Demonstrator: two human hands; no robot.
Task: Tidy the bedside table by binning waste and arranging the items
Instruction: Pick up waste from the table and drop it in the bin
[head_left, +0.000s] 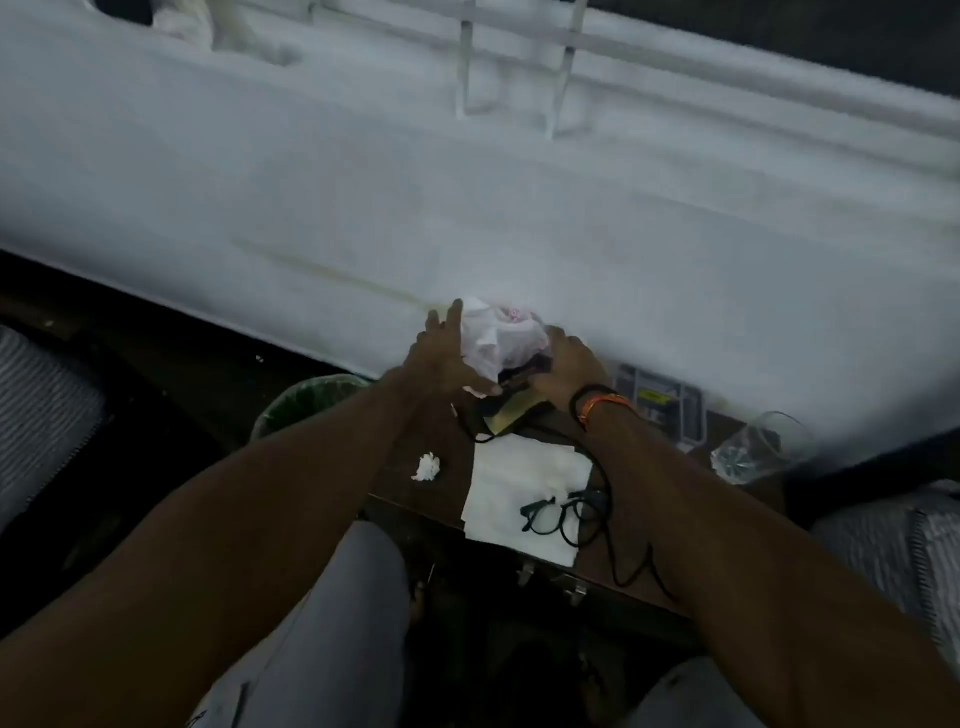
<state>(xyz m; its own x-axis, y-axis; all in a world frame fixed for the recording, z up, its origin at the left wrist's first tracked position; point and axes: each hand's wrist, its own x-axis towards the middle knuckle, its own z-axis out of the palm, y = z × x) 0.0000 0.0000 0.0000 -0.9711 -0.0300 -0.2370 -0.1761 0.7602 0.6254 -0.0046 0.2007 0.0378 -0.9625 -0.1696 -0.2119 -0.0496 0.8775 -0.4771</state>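
Nearest you, black-framed glasses (558, 512) lie on a white napkin (524, 488) on the brown tabletop (670, 587), with a black cord (618, 540) trailing across them. A small crumpled tissue (427, 466) sits left of the napkin, a clear glass (753, 449) to the right. Farther on, your left hand (441, 358), fingers straight, presses the side of a crumpled white plastic bag (501, 335); your right hand (569, 364) curls over it. A green bin (306, 402) stands left of the tabletop.
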